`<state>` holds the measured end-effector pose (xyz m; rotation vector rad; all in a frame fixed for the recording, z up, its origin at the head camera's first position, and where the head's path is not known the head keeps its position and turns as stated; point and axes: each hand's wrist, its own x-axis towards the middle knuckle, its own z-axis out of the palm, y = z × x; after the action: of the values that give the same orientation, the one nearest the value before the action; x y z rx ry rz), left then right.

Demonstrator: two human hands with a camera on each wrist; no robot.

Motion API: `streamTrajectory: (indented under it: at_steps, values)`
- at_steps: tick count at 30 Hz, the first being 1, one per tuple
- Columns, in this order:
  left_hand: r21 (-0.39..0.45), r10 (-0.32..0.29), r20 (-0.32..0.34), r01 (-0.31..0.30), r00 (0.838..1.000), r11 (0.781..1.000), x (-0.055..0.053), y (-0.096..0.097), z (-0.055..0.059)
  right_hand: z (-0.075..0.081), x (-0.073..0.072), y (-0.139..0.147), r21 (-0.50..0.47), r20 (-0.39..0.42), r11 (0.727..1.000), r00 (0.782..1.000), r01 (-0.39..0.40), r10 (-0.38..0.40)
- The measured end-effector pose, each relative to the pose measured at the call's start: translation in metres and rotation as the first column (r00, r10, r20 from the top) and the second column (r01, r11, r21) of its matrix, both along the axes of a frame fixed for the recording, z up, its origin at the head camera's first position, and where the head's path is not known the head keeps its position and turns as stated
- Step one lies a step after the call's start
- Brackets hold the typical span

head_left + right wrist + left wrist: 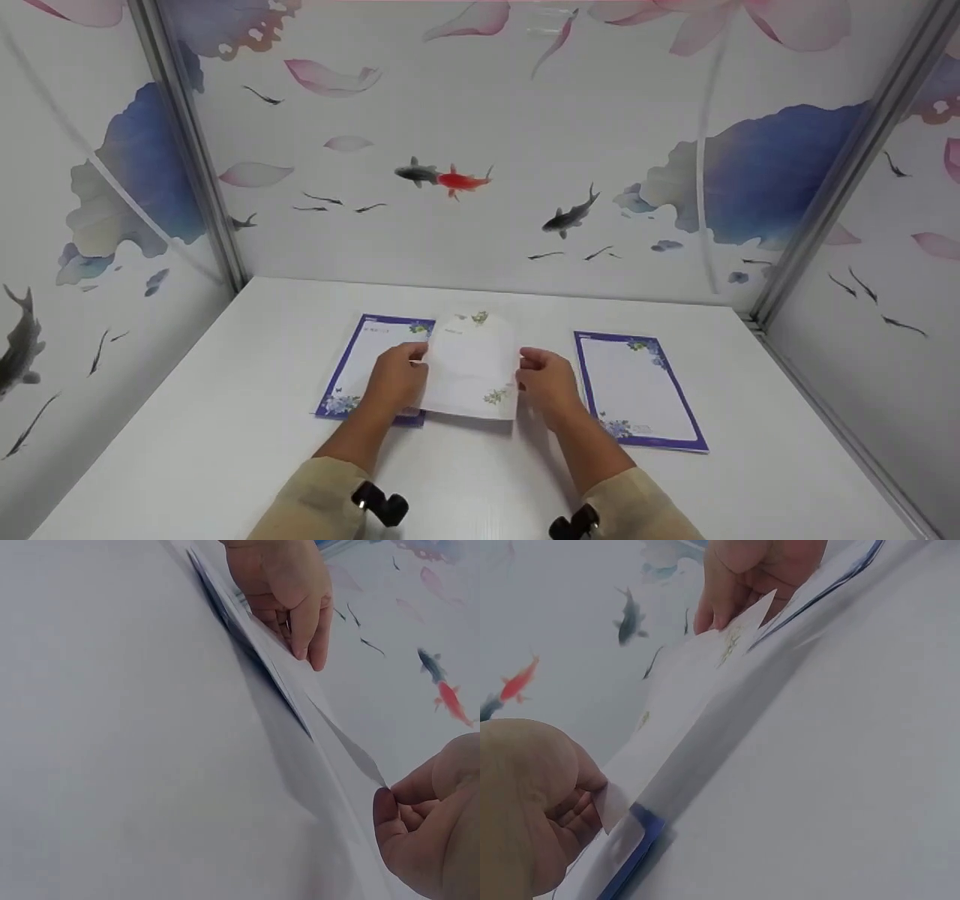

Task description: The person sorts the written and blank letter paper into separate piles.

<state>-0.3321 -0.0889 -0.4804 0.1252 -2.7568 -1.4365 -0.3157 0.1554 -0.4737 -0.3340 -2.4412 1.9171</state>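
A white sheet of paper [471, 371], printed with small green sprigs near its top and lower right corner, is held above the white table by both hands. My left hand [396, 379] pinches its left edge between thumb and fingers. On the opposite edge, my right hand [551, 386] grips it the same way, as the right wrist view shows with the thumb and fingertip of that hand [427, 821] meeting at the paper. The sheet bends slightly, and a shadow falls below it. Beneath my left forearm lies a purple-bordered sheet [367, 360] with blue flowers, partly covered.
A second purple-bordered sheet [634, 390] with blue flower corners lies to the right of my right hand. White panels [480, 255] painted with fish and petals enclose the table [480, 480] at the back and both sides, joined by metal posts [191, 150].
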Motion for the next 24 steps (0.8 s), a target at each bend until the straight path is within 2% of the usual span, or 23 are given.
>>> streamTrajectory:
  at_steps: [5,13,19,24]
  values:
    - [-0.038,0.021,-0.022,-0.022,1.0,0.999,0.002,-0.034,-0.001,0.002,-0.003,-0.033,-0.05,0.035,0.999,0.999,-0.018,0.019]
    - [-0.069,0.057,-0.021,-0.058,0.998,0.996,0.006,-0.078,-0.001,-0.001,-0.001,-0.076,-0.122,0.03,0.99,0.997,-0.068,0.073]
    - [-0.091,0.111,-0.011,-0.112,0.994,0.99,0.011,-0.1,-0.001,-0.003,0.006,-0.094,-0.197,0.015,0.961,0.98,-0.192,0.199]
    - [-0.125,0.135,-0.028,-0.137,0.99,0.983,0.013,-0.107,-0.003,-0.005,0.008,-0.101,-0.23,0.029,0.937,0.961,-0.262,0.275]
